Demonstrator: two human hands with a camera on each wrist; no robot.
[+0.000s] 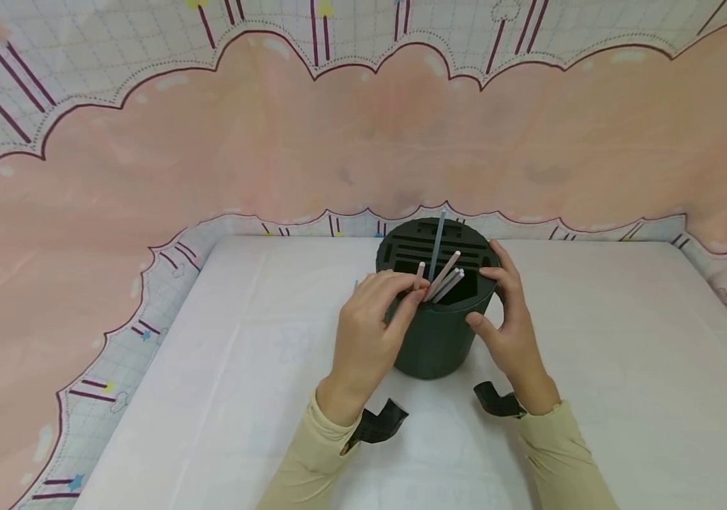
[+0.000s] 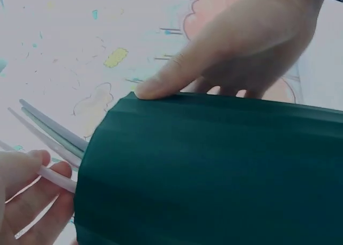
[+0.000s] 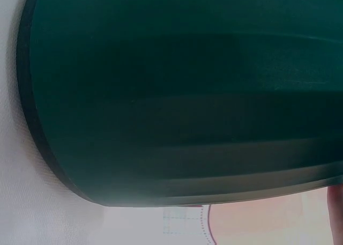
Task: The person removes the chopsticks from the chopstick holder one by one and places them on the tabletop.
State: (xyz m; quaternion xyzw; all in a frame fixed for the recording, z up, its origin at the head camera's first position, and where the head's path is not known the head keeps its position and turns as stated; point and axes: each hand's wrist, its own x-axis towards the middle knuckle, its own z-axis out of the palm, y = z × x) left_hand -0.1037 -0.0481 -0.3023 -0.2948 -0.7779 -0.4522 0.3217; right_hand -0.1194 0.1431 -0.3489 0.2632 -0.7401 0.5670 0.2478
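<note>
A dark green round container with a slotted top stands upright on the table. My left hand is over its front rim, thumb and fingertips pinching a thin pale pink stick. In the left wrist view that stick runs down past the container's rim. A taller blue stick and several pale sticks lean out of the top opening, next to the left fingertips. My right hand grips the container's right side, thumb in front and fingers over the rim. The green wall fills most of the right wrist view.
A white table surface lies under the container. Behind and to the left hangs a pink cloth with a scalloped, patterned border. Black straps stick out at both wrists, beside the beige sleeves.
</note>
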